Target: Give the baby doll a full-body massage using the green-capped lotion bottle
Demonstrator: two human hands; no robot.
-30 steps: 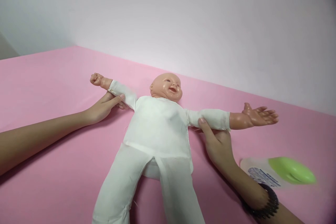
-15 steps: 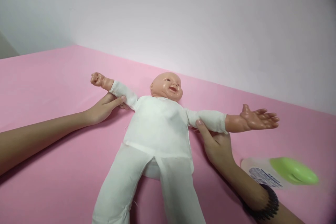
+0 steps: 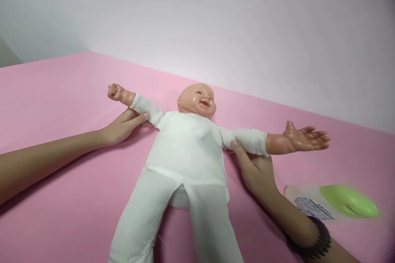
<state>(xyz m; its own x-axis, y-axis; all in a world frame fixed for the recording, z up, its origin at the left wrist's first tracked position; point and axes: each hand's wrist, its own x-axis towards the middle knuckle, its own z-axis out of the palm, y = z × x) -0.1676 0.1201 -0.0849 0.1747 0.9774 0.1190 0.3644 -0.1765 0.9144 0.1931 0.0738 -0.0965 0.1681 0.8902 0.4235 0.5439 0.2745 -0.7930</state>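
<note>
A baby doll point(image 3: 188, 148) with a white cloth body and a hard plastic head lies on its back, its arms stretched out to both sides. My left hand point(image 3: 125, 125) is closed round the doll's arm on the left side, thumb on top of the white sleeve and fingers underneath. On the right, my right hand point(image 3: 256, 170) grips the other sleeve in the same way, its fingers mostly hidden below the arm. The doll's legs run toward me and leave the view at the bottom.
A pink surface point(image 3: 61, 181) lies under the doll, meeting a pale wall point(image 3: 216, 20) behind. To the right, past my wrist with its black coiled band point(image 3: 321, 240), lies a clear bottle with a green cap point(image 3: 350, 201).
Both hands keep their hold on the doll's arms. The whole scene sits very slightly higher and further right, with no clear movement of the doll itself.
</note>
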